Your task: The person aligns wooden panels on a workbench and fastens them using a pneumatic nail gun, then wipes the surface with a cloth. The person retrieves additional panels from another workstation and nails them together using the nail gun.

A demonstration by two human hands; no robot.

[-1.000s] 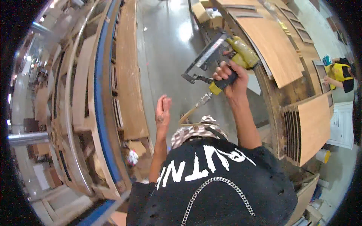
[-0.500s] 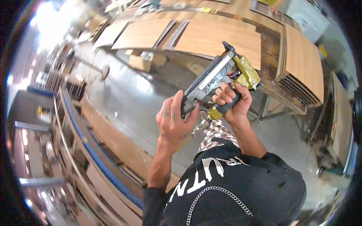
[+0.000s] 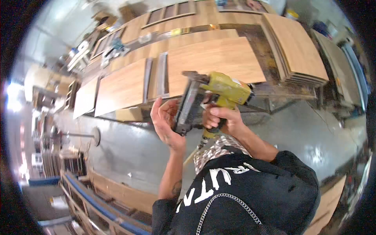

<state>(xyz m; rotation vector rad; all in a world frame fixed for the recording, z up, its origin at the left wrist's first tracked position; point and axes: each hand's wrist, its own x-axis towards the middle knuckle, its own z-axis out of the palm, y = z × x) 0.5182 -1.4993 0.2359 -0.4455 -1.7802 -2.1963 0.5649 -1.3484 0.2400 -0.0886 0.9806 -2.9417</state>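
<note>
A yellow-green pneumatic nail gun (image 3: 227,87) with a dark grey magazine (image 3: 187,105) is held up in front of my body. My right hand (image 3: 221,118) wraps round its black grip, and an air hose fitting (image 3: 203,140) shows below the grip. Beside the lower end of the magazine is my left hand (image 3: 165,122), open, fingers raised and slightly bent, the heel of the palm against or very near that end. Motion blurs the gun a little; the inner side of the left fingers is partly hidden.
Ahead stands a long workbench carrying wood-faced panels (image 3: 211,58) and dark strips (image 3: 162,74). A stack of panels (image 3: 301,51) lies at its right end. Framed panels (image 3: 169,15) lie farther back. Timber and blue-edged rails (image 3: 98,203) run along the lower left.
The nail gun has turned more upright and shifted left and down. My left hand has moved from over the magazine to beside its end, fingers now raised. The view has swung toward the bench.
</note>
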